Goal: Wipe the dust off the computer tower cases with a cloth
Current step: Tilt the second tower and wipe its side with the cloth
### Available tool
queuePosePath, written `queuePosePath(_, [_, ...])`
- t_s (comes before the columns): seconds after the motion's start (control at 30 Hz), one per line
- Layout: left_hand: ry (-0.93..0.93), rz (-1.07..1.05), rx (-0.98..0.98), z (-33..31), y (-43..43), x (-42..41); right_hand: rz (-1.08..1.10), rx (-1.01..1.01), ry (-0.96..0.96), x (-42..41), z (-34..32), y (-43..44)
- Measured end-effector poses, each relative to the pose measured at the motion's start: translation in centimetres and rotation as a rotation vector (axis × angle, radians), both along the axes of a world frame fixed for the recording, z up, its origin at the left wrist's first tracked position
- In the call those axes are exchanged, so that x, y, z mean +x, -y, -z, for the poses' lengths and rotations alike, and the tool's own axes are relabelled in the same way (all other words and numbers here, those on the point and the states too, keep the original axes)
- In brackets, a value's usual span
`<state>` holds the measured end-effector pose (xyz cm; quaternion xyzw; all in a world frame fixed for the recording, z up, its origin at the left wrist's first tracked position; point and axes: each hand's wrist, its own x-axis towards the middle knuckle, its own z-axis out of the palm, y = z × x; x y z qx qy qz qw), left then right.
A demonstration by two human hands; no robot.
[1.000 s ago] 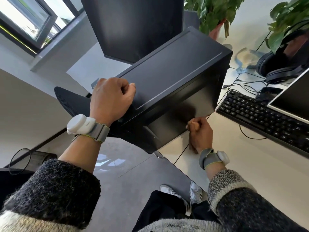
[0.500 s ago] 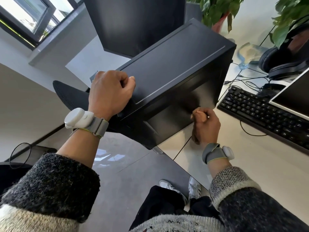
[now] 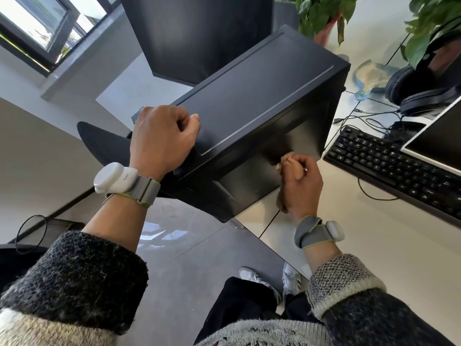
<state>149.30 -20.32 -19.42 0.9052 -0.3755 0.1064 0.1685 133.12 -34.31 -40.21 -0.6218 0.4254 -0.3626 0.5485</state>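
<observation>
right hand gripping cloth against tower case

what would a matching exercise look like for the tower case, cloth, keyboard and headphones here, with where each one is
Things
1. tower case
2. cloth
3. keyboard
4. headphones

Places
a. bunched in the right hand, against the tower's side
b. flat on the desk, right of the tower
c. far right, below the potted plant
d. gripped at its near corner by the left hand

Pairs: 1-d, 2-a, 3-b, 4-c
</observation>
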Motion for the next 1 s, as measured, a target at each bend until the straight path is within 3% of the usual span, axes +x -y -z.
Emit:
queuePosePath(0.1, [0.006,0.001,0.002,-0.1,0.0,0.0,-0.029,0.009,-0.021,0.3,1.0,-0.5])
queuePosePath(0.23, [-0.005,-0.023,0.004,0.1,-0.1,0.0,-0.137,0.126,-0.2,-0.6,3.1,0.3])
queuePosePath(0.47, [-0.013,-0.033,0.02,-0.2,0.0,-0.2,-0.119,-0.047,0.027,0.3,-0.3,-1.8])
queuePosePath(0.67, [-0.017,-0.028,0.018,0.0,0.0,-0.4,-0.218,0.184,-0.268,-0.2,3.4,-1.1])
queuePosePath(0.83, [-0.01,-0.031,0.015,0.0,-0.1,0.0,-0.122,0.069,-0.052,0.2,0.1,-2.0])
queuePosePath(1.0, [-0.012,-0.036,0.016,0.1,0.0,0.0,-0.186,0.12,-0.185,0.0,2.7,-2.1])
